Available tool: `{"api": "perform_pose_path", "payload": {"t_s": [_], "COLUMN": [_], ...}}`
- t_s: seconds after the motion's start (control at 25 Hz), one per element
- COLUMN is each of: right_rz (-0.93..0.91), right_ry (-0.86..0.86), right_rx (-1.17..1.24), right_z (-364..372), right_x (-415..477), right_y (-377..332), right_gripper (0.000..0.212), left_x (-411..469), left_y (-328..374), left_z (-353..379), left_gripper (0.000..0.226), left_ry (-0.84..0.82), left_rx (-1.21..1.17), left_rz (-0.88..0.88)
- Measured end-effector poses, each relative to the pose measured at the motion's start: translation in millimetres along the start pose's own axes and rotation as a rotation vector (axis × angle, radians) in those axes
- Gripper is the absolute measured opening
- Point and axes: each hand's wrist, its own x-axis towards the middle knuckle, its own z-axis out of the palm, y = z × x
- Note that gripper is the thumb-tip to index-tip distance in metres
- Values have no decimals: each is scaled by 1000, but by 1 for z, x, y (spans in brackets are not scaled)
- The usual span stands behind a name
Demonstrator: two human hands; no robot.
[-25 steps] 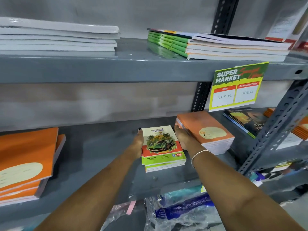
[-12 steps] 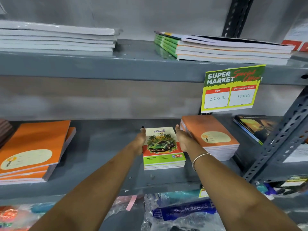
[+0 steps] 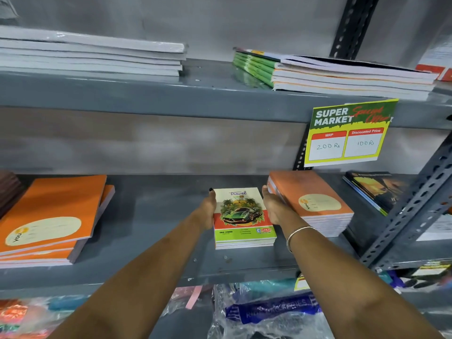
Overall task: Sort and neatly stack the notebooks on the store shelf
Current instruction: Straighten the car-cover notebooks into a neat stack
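Observation:
A small stack of green car-cover notebooks (image 3: 242, 216) lies on the middle grey shelf (image 3: 151, 241). My left hand (image 3: 208, 211) presses flat against its left side and my right hand (image 3: 274, 206) against its right side, so the stack is clasped between both palms. Just right of my right hand sits a neat stack of orange notebooks (image 3: 310, 199). A looser, skewed pile of larger orange notebooks (image 3: 49, 218) rests at the shelf's left end.
The upper shelf carries a white-edged notebook stack (image 3: 93, 55) and a green-spined stack (image 3: 330, 72). A price sign (image 3: 347, 133) hangs from its edge. Dark-cover books (image 3: 376, 189) lie far right behind a slanted metal brace (image 3: 415, 206). Plastic-wrapped goods (image 3: 269, 311) fill the lower shelf.
The view has shifted left and slightly nearer, bringing more of the left orange pile into sight. Both hands stay on the sides of the green stack, which looks squarer now.

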Motion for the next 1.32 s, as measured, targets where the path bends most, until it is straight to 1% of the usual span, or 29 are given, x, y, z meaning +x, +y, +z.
{"api": "perform_pose_path", "payload": {"t_s": [0.08, 0.16, 0.36, 0.48, 0.6, 0.72, 0.8, 0.92, 1.0, 1.08, 1.12, 1.16, 1.2, 1.24, 1.28, 1.32], "right_rz": [-9, -28, -41, -65, -111, -115, -123, -101, -96, -39, -29, -41, -24, -17, -20, -30], "right_ry": [0, 30, 71, 47, 42, 54, 25, 57, 32, 79, 44, 5, -20, -41, -29, 7], "right_rx": [-12, -18, -56, -52, -56, -79, -42, -46, -10, -5, 30, 59, 51, 64, 67, 83], "right_z": [2, 4, -3, -5, -8, -7, -5, -6, -4, -5, -5, -5, -2, -2, 0, 2], "right_x": [-6, -12, -20, -18, -45, -20, -8, -4, -4, -13, -3, -5, -2, 8, 45, 101], "right_y": [-2, -2, -4, -6, -17, -8, -3, 1, 2, -2, 2, 3, 5, 10, 24, 47], "right_gripper": [74, 71, 66, 63, 57, 60, 62, 62, 65, 66, 64, 65, 74, 90, 104, 106], "left_x": [0, 2, 6, 6, 11, 6, 3, -4, -7, -12, -14, -14, -14, -13, -14, -12], "left_y": [-2, -3, -2, 0, 2, 1, 0, 1, 1, 0, 1, 0, 0, -1, -3, -8], "left_z": [0, -1, -1, 1, 0, 2, 2, 2, 2, 4, 5, 4, 4, 3, 2, 0], "left_gripper": [57, 61, 58, 60, 62, 62, 62, 64, 63, 63, 64, 65, 66, 66, 66, 66], "left_ry": [-26, -38, -24, -7, -3, -48, -63, -56, -37, -45, -50, -34, 9, 75, 141, 188], "left_rx": [-26, -36, -45, -13, 3, -30, -47, -45, -46, -31, -23, -9, 6, 18, 37, 50], "left_rz": [9, 5, -52, -58, -63, -50, -48, -51, -58, -68, -73, -72, -51, -11, 37, 94]}}
